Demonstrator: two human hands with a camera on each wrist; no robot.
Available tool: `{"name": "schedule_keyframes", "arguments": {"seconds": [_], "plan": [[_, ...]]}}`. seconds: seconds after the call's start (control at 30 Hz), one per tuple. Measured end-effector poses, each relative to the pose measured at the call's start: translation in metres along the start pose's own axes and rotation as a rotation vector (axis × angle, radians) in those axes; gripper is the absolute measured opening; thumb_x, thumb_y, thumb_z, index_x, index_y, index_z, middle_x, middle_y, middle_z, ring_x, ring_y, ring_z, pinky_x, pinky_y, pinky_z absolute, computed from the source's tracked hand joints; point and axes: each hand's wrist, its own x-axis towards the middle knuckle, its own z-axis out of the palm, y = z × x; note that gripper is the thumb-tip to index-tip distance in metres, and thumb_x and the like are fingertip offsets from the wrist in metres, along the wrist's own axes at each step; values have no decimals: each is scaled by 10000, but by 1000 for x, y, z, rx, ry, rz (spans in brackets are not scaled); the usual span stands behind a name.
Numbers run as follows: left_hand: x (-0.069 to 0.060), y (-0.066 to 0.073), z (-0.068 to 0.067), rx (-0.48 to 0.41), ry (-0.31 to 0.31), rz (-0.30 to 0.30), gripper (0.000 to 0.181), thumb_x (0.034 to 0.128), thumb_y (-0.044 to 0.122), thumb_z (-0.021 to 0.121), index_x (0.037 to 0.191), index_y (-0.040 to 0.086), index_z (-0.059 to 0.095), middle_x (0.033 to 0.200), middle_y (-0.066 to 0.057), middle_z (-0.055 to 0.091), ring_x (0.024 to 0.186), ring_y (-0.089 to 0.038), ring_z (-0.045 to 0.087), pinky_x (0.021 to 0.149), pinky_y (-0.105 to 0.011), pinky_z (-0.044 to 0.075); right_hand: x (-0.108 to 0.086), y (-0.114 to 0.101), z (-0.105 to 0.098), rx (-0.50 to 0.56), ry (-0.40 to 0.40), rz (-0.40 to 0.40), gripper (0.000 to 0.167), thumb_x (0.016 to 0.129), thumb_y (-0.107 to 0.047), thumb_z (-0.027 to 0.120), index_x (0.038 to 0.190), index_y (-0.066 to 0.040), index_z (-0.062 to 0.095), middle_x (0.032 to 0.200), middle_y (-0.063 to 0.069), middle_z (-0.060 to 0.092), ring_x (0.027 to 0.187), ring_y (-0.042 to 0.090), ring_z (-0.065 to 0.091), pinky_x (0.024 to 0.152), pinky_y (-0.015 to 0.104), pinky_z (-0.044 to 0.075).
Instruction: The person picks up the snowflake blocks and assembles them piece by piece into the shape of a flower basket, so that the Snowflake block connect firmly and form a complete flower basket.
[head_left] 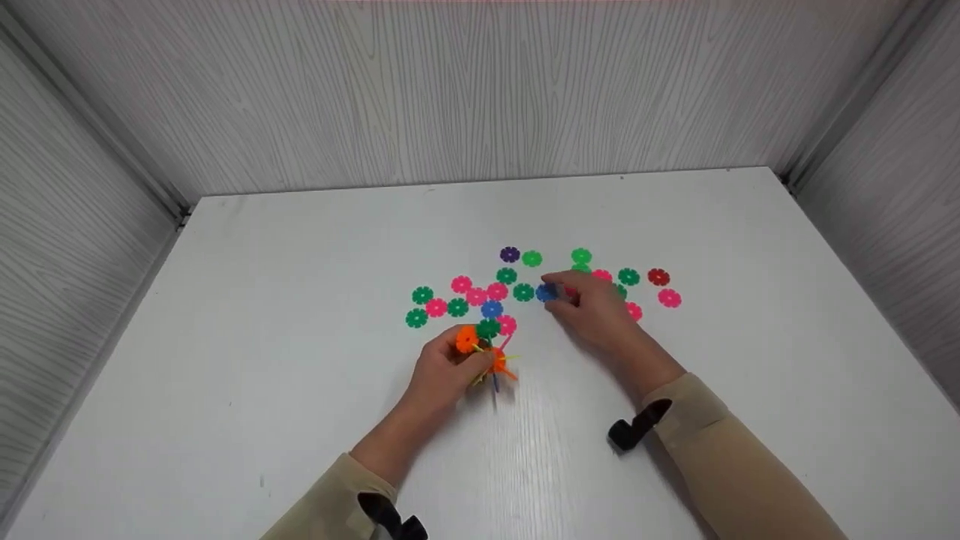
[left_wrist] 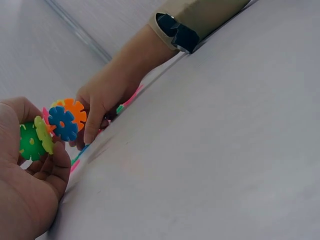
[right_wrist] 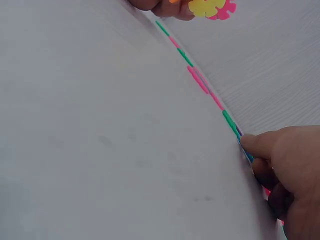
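My left hand (head_left: 442,375) grips a cluster of interlocked plastic snowflake discs (head_left: 497,361), with orange, yellow, green, pink and blue pieces standing out at angles. In the left wrist view a blue disc (left_wrist: 63,124) and a yellow-green disc (left_wrist: 44,135) of that cluster show near the fingertips. Farther right, my right hand (head_left: 596,311) is down at the table, its thumb and index finger at opposite edges of a flat blue snowflake disc (head_left: 545,292). The palm and other fingers cover part of the pink and green discs beneath them.
Loose discs lie flat across the middle of the white table (head_left: 300,315): green (head_left: 422,295), pink (head_left: 461,284), purple (head_left: 510,254), light green (head_left: 581,256) and red (head_left: 658,277). Pale wood-grain panels (head_left: 480,90) stand behind and at both sides.
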Motion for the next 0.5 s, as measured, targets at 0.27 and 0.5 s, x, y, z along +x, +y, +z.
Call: {"name": "schedule_keyframes", "arguments": {"seconds": [0.27,0.5], "plan": [[-1,0,0,5,-7,7,422,975,206,753,1369,131,621,1225,-66,656,1203,-260,594,985,-335,581,-11,1,0,37,-31,1,412,959,-268,808,1353,-240,692,1271,0,604,1150,234,574,933,403,583],[1,0,0,15,2,6,417,952,211,781,1330,143,620,1224,-60,657,1204,-258,594,977,-333,585,-30,-1,-3,57,-53,20,379,900,-290,874,1235,-282,697,1176,-33,636,1092,223,611,884,374,603]]}}
